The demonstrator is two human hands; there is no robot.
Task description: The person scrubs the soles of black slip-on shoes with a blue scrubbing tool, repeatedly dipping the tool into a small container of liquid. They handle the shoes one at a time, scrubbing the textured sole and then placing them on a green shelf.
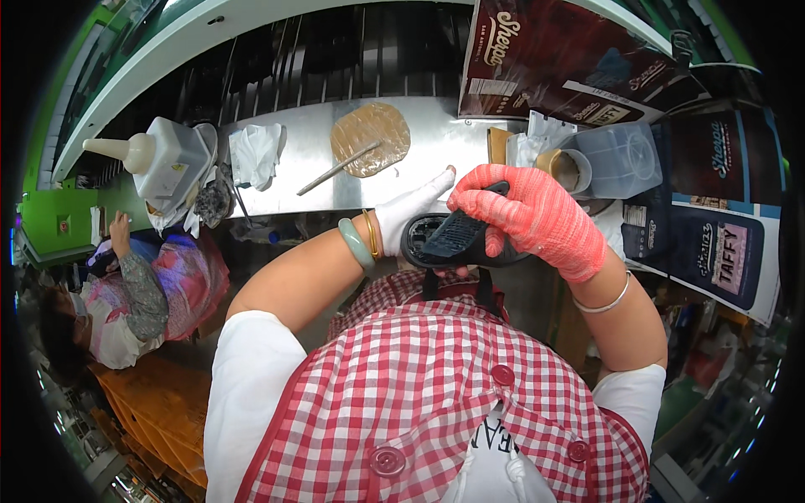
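Note:
My left hand [411, 211], in a white glove, cradles a long black shoe-like item [413, 241] close to my apron. Its thumb stretches out over the table edge, while most of its fingers are hidden beneath the item. An oval, hollowed face with a raised rim shows at the item's left end. From the right, my right hand [537, 220], in a coral-red knitted glove, grips a dark brush [455, 234]. The brush's bristled part lies slanted against the hollowed face, and the black handle end pokes up between thumb and fingers.
On the metal table [310, 126] lie a round brown wrapped pad [360, 134], a thin stick [335, 169] and crumpled white cloth [256, 155]. A white spouted bottle [172, 159] stands left; a clear tub [620, 159], small cup [563, 170] and printed cartons [579, 67] right. Another person [155, 293] sits left.

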